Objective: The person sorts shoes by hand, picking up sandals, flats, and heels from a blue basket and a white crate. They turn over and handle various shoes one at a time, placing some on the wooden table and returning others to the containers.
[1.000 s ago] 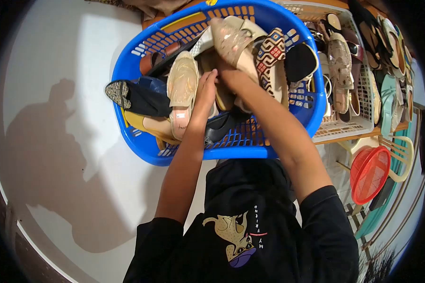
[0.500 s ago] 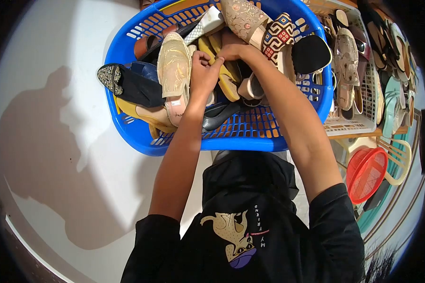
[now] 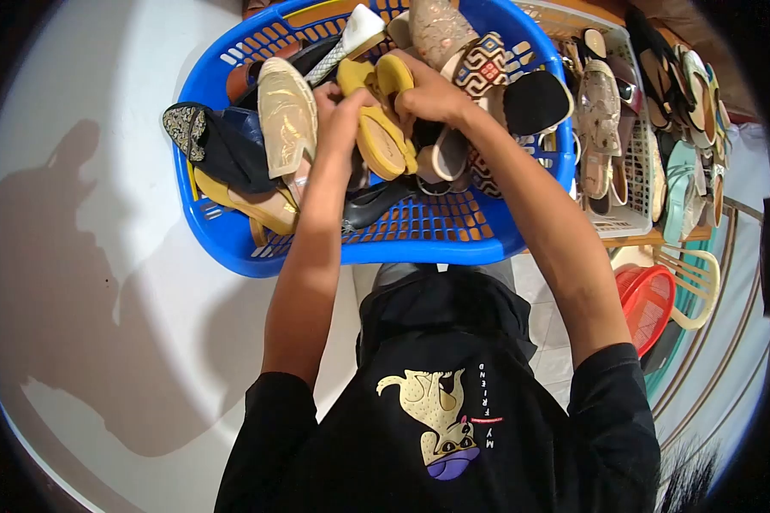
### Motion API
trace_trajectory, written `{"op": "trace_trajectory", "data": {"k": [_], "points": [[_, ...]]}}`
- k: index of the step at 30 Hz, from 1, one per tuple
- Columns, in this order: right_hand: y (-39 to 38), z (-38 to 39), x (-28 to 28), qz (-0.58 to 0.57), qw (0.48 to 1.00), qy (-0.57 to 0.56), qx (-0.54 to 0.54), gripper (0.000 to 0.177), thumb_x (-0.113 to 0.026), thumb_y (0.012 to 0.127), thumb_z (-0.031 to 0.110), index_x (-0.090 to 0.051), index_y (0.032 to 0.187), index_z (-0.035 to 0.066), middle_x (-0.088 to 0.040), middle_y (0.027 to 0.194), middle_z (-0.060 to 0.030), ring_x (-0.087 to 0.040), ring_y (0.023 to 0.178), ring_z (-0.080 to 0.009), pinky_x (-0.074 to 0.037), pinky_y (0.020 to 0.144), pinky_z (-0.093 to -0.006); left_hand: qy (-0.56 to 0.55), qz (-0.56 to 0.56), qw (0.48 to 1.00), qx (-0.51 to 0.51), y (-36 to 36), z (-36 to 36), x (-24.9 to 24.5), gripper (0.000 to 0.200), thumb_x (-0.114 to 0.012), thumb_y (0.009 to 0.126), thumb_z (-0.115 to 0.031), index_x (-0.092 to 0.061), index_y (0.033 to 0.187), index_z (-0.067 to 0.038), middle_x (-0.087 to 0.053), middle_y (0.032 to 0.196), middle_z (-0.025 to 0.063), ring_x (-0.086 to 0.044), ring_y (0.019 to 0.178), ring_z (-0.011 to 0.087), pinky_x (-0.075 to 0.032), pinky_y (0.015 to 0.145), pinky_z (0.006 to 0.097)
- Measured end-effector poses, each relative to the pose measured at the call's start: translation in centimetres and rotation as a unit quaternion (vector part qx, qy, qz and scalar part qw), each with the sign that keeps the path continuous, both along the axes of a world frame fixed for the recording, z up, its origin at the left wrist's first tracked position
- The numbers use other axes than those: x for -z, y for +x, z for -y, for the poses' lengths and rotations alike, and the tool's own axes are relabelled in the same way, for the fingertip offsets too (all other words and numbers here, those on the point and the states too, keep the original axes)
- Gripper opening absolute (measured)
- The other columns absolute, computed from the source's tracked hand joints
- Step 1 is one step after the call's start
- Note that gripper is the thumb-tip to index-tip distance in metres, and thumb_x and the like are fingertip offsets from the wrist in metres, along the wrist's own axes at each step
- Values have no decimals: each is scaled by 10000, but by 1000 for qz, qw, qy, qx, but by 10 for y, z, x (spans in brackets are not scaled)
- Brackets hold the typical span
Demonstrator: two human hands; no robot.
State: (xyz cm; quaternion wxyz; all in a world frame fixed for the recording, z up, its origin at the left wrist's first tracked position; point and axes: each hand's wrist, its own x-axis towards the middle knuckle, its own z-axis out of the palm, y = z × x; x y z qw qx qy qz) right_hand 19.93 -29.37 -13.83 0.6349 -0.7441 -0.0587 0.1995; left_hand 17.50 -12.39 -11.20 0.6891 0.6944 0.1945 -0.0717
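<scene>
Fingers [image 3: 409,101] of left hand [image 3: 334,101], right hand [image 3: 435,94] clasping two yellow sandals [image 3: 383,137], one blue basket [image 3: 419,250]

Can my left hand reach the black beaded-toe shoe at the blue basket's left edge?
Probably yes: the black beaded-toe shoe lies uncovered on top, though the left hand grips a yellow flat sandal.

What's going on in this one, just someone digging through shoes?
A person bends over a blue basket piled with mixed shoes. Both hands are in the pile: the left hand and the right hand grip a pair of yellow sandals at the top of the heap. A gold shoe lies just left of them. A white basket to the right holds more shoes.
</scene>
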Motion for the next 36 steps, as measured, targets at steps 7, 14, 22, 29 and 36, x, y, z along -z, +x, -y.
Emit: {"op": "trace_trajectory", "data": {"k": [7, 14, 22, 29, 36], "points": [[-44, 42, -62, 23, 977, 206, 46, 828, -539, 620, -94, -485, 1431, 61, -578, 1394, -94, -527, 1343, -251, -447, 1110, -369, -381, -99, 919, 18, -24, -12, -55, 530, -539, 874, -217, -577, 1342, 28, -699, 1191, 198, -719, 1026, 336, -588, 930, 448], [-101, 113, -99, -44, 851, 473, 222, 701, -547, 825, 68, -395, 1508, 49, -547, 1473, -180, -563, 1336, -318, -432, 1163, -468, -309, -59, 949, 18, -65, 48, -97, 534, -572, 896, -200, -537, 1392, -6, -650, 1288, 169, -667, 1151, 295, -540, 1012, 409], [-155, 167, -111, -24, 850, 400, 342, 450, -612, 989, 93, -445, 1405, 57, -639, 1277, -125, -619, 1160, -189, -486, 1019, -345, -212, 128, 961, 124, -106, 154, -76, 729, -704, 818, 25, -387, 1472, -23, -590, 1324, 129, -594, 1204, 219, -482, 1040, 352], [-179, 255, -80, -8, 864, 338, 374, 477, -576, 950, -28, -432, 1402, 21, -650, 1273, -132, -632, 1154, -209, -486, 1033, -342, -340, 88, 927, 129, -130, 238, -61, 810, -452, 743, -104, -316, 1536, -17, -457, 1494, 161, -433, 1399, 272, -292, 1208, 373], [-186, 315, -81, -21, 895, 261, 361, 563, -576, 900, -58, -420, 1437, 10, -526, 1421, -145, -523, 1326, -242, -435, 1110, -365, -305, 128, 937, 113, -128, 295, -47, 763, -418, 778, -125, -335, 1531, -32, -426, 1534, 158, -425, 1417, 274, -294, 1214, 390]]}}
